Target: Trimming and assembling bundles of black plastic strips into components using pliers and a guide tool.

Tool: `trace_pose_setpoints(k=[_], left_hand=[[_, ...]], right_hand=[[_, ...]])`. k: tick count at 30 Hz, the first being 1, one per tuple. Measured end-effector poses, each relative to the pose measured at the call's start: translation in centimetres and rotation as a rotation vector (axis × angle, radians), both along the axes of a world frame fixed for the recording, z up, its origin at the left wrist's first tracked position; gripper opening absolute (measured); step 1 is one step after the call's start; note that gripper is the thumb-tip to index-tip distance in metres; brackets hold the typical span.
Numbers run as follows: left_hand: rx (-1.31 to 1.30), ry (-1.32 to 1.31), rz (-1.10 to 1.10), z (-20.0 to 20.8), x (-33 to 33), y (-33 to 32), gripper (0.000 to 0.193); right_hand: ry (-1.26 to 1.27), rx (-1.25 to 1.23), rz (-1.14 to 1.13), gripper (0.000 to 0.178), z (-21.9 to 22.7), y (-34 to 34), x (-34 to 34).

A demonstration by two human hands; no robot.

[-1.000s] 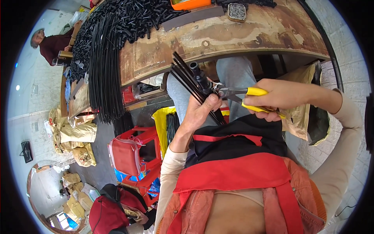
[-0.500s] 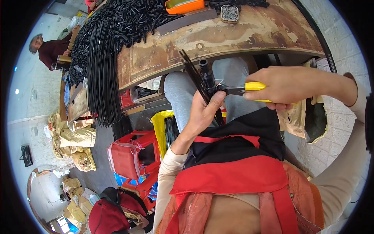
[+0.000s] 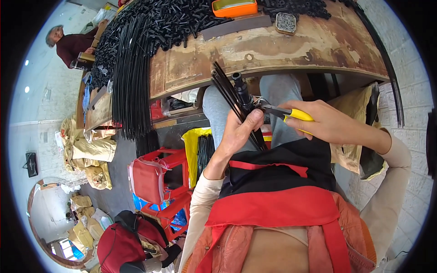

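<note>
My left hand [image 3: 241, 132] is closed round a bunch of thin black rods [image 3: 223, 85] and a black tubular fitting [image 3: 242, 88] that stands among them. The rods lean up and to the left over my lap. My right hand [image 3: 321, 122] grips yellow-handled pliers [image 3: 300, 115]. The metal jaws of the pliers touch the fitting just above my left thumb, where a short bit of wire shows. How far the jaws are closed is too small to tell.
Ahead is a worn wooden table [image 3: 268, 52] with a heap of black tubular parts [image 3: 182, 20], long black rods [image 3: 132, 82], an orange box [image 3: 234, 8] and a small tin of tiny metal pieces [image 3: 286, 22]. A red stool [image 3: 148, 182] stands left; another person [image 3: 73, 48] sits beyond the table.
My right hand and the pliers have swung lower, with the handles now tilted down to the right. My left hand keeps its hold. The whole view has shifted slightly.
</note>
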State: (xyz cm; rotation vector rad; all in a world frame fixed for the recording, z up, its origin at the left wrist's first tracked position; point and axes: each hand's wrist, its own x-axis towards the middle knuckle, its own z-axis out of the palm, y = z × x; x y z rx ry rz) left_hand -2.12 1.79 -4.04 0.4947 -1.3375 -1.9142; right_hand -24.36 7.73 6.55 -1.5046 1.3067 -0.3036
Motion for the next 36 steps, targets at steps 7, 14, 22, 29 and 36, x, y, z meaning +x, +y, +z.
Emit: trace_pose_setpoints(k=[7, 14, 22, 29, 36], left_hand=[[0.031, -0.035, -0.019, 0.9, -0.9, 0.5, 0.019], [0.011, -0.029, 0.053, 0.3, -0.6, 0.5, 0.02], [0.033, 0.053, 0.095, -0.4, -0.3, -0.4, 0.038], [0.058, 0.031, 0.081, -0.2, -0.3, -0.2, 0.022], [0.072, 0.038, 0.088, -0.1, -0.3, 0.0, 0.023]], right_hand=[[0.098, 0.227, 0.098, 0.043, 3.8, -1.8, -1.7], [0.245, -0.003, 0.226, 0.036, 4.2, -2.8, -0.5], [0.23, -0.39, 0.004, 0.055, -1.8, -0.4, 0.6], [0.577, -0.984, 0.03, 0.072, -3.6, -0.8, 0.4], [0.584, -1.001, 0.031, 0.073, -3.4, -0.7, 0.4]])
